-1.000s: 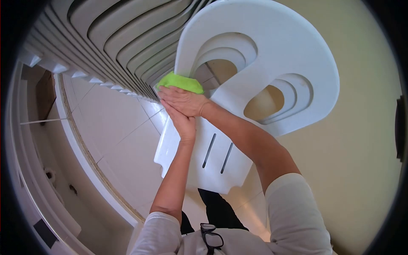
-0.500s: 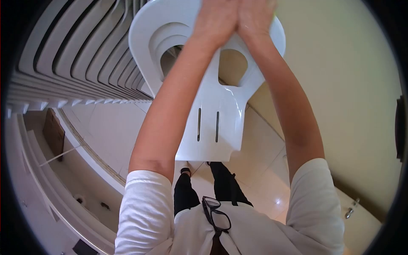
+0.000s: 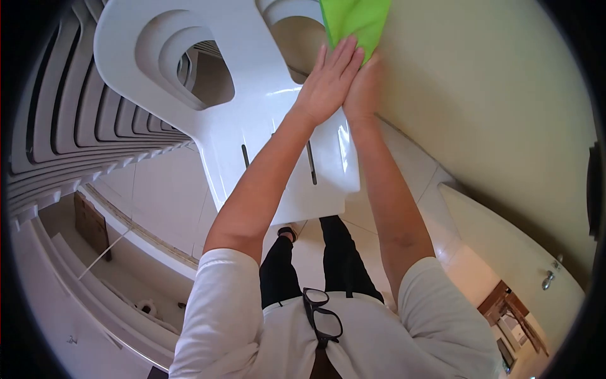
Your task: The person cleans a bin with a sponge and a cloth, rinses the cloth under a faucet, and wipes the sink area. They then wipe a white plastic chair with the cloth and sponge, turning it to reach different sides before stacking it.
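Two hands are pressing a green cloth against a white moulded plastic panel.

On the left, a row of stacked white panels (image 3: pixel 69 126) is curving away above the tiled floor (image 3: pixel 158 196). In the middle, the white panel (image 3: pixel 265 132), with two stepped openings and two narrow slots, is standing upright in front of the person. The left hand (image 3: pixel 328 82) is lying flat with fingers extended and close together, its fingertips touching the green cloth (image 3: pixel 356 22) at the panel's upper right. The right hand (image 3: pixel 363 91) is pressing flat just beside it, side against side. The panel looks stiff, glossy and probably slippery; its opening edges seem the safest hold. The cloth looks soft and light. To the right, a cream wall (image 3: pixel 492 114) is rising.
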{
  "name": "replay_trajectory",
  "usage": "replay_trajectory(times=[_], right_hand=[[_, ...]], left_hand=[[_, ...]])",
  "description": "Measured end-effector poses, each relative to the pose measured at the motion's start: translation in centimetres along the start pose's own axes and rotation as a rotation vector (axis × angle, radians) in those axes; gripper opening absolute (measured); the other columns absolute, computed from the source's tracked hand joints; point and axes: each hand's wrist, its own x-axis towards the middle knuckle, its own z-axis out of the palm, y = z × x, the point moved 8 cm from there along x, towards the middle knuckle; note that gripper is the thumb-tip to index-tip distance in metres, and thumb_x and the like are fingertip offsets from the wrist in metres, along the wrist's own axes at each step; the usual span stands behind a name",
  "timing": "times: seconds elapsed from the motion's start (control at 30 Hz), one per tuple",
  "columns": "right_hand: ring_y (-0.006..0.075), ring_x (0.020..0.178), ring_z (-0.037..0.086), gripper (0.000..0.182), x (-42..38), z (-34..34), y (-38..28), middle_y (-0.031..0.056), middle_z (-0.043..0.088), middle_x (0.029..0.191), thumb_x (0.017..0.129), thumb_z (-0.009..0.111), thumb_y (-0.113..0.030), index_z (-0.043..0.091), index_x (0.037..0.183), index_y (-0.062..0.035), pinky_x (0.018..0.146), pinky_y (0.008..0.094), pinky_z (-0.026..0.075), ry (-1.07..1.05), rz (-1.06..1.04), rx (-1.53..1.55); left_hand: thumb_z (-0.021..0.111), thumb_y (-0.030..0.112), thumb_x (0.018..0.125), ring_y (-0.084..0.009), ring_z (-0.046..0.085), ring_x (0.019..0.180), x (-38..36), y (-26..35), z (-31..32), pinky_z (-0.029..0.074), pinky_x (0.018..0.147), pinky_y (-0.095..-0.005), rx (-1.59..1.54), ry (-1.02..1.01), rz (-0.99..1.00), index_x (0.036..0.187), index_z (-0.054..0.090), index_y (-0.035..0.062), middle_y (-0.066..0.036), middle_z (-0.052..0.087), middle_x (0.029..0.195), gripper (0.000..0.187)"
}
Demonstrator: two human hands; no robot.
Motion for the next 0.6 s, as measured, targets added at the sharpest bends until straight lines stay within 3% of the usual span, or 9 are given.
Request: replay_trajectory(times=[0.07, 0.13, 0.2, 0.23, 0.37, 0.43, 0.5, 0.53, 0.6], right_hand=[[0.0374, 0.102, 0.051, 0.033, -3.9, 0.0, 5.7, 0.0228, 0.052, 0.11, 0.092, 0.043, -0.02, 0.044, 0.117, 0.0015, 0.091, 0.0422, 0.039, -0.081, 0.148, -0.224], [0.0363, 0.104, 0.052, 0.03, -8.9, 0.1, 8.9, 0.0221, 0.054, 0.109, 0.092, 0.042, -0.02, 0.047, 0.114, -0.0004, 0.091, 0.0433, 0.039, -0.221, 0.068, -0.656], [0.035, 0.103, 0.054, 0.027, -11.1, -0.5, 10.5, 0.0219, 0.056, 0.106, 0.091, 0.042, -0.02, 0.051, 0.107, -0.0006, 0.088, 0.0448, 0.041, -0.293, 0.163, -0.801], [0.035, 0.103, 0.054, 0.027, -12.0, -1.4, 10.2, 0.0219, 0.056, 0.106, 0.091, 0.042, -0.02, 0.051, 0.107, -0.0006, 0.088, 0.0448, 0.041, -0.288, 0.165, -0.802], [0.0336, 0.101, 0.056, 0.024, -17.3, -4.7, 9.4, 0.022, 0.059, 0.101, 0.086, 0.048, -0.019, 0.056, 0.096, 0.001, 0.084, 0.0447, 0.044, -0.843, 0.469, -0.809], [0.0335, 0.104, 0.055, 0.025, -21.0, -7.2, 9.6, 0.0196, 0.059, 0.106, 0.085, 0.05, -0.02, 0.056, 0.097, 0.0011, 0.084, 0.0487, 0.043, -0.953, 0.521, -0.874], [0.0354, 0.11, 0.05, 0.033, -23.3, -8.6, 7.7, 0.022, 0.052, 0.117, 0.086, 0.05, -0.022, 0.054, 0.106, 0.0044, 0.087, 0.0532, 0.04, -0.953, 0.214, -1.122], [0.0354, 0.11, 0.05, 0.033, -24.7, -9.0, 7.1, 0.022, 0.052, 0.117, 0.086, 0.05, -0.022, 0.054, 0.106, 0.0044, 0.087, 0.0532, 0.04, -0.957, 0.199, -1.121], [0.0382, 0.122, 0.039, 0.044, -25.2, -8.5, 4.1, 0.0265, 0.039, 0.13, 0.086, 0.051, -0.023, 0.048, 0.117, 0.0081, 0.093, 0.0564, 0.035, -0.689, -0.153, -1.223]], left_hand=[[0.043, 0.007, 0.086, -0.0296, 0.024, 0.135, -3.9, 0.6, 3.5, 0.019, 0.108, -0.0515, -0.051, -0.103, -0.058, 0.138, 0.028, 0.0032, -0.018, 0.024, 0.145, 0.054], [0.043, 0.008, 0.086, -0.0274, 0.025, 0.135, -9.2, 1.0, 8.3, 0.017, 0.108, -0.0546, -0.084, -0.282, -0.174, 0.139, 0.027, 0.0042, -0.017, 0.025, 0.145, 0.056], [0.044, 0.011, 0.086, -0.0255, 0.027, 0.135, -11.4, 2.0, 9.1, 0.018, 0.107, -0.0556, -0.067, -0.359, -0.224, 0.139, 0.027, 0.0046, -0.016, 0.026, 0.145, 0.056], [0.044, 0.012, 0.086, -0.0246, 0.03, 0.132, -11.8, 2.8, 9.2, 0.019, 0.106, -0.0565, -0.042, -0.468, -0.229, 0.138, 0.03, 0.0047, -0.014, 0.029, 0.144, 0.054], [0.045, 0.012, 0.085, -0.0222, 0.043, 0.122, -15.0, 7.7, 8.6, 0.028, 0.099, -0.0557, -0.046, -0.63, -0.216, 0.133, 0.04, 0.0051, -0.012, 0.034, 0.141, 0.049], [0.049, 0.014, 0.083, -0.0212, 0.049, 0.117, -17.0, 11.4, 7.3, 0.036, 0.089, -0.0488, 0.056, -0.726, -0.228, 0.13, 0.043, 0.0045, -0.015, 0.037, 0.139, 0.048], [0.052, 0.017, 0.081, -0.0238, 0.053, 0.11, -19.5, 14.1, 6.0, 0.038, 0.087, -0.0466, 0.028, -0.733, -0.365, 0.128, 0.044, 0.0023, -0.019, 0.04, 0.135, 0.049], [0.054, 0.017, 0.08, -0.0242, 0.055, 0.105, -20.9, 15.2, 5.7, 0.04, 0.084, -0.0446, 0.031, -0.732, -0.429, 0.126, 0.045, 0.0005, -0.019, 0.045, 0.128, 0.049], [0.055, 0.018, 0.079, -0.0245, 0.057, 0.099, -22.4, 15.4, 4.6, 0.041, 0.08, -0.0427, 0.038, -0.73, -0.511, 0.123, 0.047, -0.0012, -0.019, 0.049, 0.121, 0.049]])
